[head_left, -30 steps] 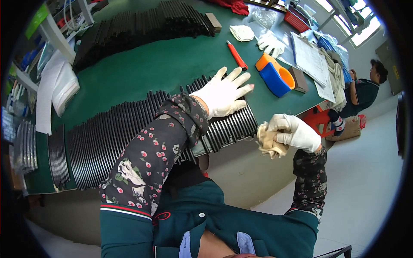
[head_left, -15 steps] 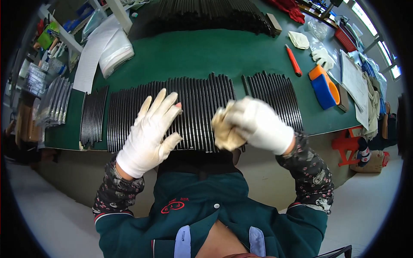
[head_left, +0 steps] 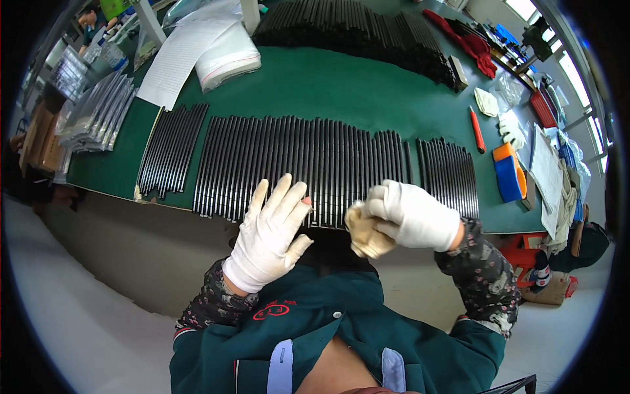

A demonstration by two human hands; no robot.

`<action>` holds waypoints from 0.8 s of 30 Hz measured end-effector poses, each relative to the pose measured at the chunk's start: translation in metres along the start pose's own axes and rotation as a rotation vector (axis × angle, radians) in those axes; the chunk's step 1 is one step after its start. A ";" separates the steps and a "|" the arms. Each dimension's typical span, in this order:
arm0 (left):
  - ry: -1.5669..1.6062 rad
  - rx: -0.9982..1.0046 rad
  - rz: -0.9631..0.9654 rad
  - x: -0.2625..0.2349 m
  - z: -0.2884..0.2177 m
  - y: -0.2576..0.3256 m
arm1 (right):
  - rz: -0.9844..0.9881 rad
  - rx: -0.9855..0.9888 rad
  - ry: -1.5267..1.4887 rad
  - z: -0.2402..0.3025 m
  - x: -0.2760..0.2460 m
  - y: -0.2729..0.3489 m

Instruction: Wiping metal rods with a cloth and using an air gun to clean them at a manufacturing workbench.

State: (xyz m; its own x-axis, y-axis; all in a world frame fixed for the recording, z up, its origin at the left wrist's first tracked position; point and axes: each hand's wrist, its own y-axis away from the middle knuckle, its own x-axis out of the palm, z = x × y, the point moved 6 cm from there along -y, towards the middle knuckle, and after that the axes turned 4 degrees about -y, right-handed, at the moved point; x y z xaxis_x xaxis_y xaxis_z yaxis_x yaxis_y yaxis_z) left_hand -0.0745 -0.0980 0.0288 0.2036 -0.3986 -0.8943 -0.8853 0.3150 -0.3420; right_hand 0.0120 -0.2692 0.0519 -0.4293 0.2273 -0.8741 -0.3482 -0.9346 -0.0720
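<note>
A broad row of thin black rods [head_left: 289, 154] lies side by side on the green table, their pale-marked ends toward me. My left hand [head_left: 268, 233], in a white glove with a bare tip showing at one finger, is open, its spread fingers over the near ends of the row. My right hand [head_left: 417, 217], also gloved, is closed on a crumpled tan cloth [head_left: 369, 233] at the near end of the row's right part. The cloth hides some rod ends. Smaller groups of rods lie to the left [head_left: 172, 151] and right [head_left: 449, 174].
A large pile of black rods [head_left: 354, 33] lies at the back. Paper sheets [head_left: 180, 62] and a plastic-wrapped white stack [head_left: 226, 59] are back left. A red cutter [head_left: 476, 131], an orange-and-blue tape ring [head_left: 508, 174] and a white glove [head_left: 510, 128] lie right.
The view has shifted, so the table items appear farther right. Both hands have drawn back toward me along the rods, the right one still with the cloth.
</note>
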 end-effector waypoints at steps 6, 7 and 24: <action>0.044 0.063 -0.098 -0.005 -0.004 -0.003 | -0.496 0.151 0.135 -0.029 -0.044 -0.031; 0.039 0.057 -0.106 -0.005 -0.003 -0.002 | -0.350 0.115 0.145 -0.028 -0.024 -0.040; 0.176 0.253 -0.204 0.004 -0.014 0.003 | -0.343 -0.090 0.190 -0.003 -0.023 -0.067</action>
State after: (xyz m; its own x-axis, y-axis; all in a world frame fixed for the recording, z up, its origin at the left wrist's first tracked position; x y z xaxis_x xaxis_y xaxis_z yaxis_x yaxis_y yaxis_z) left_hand -0.0823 -0.1107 0.0283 0.2710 -0.6105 -0.7442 -0.6978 0.4080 -0.5888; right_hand 0.0473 -0.2129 0.0752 -0.1362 0.4838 -0.8645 -0.3663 -0.8354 -0.4098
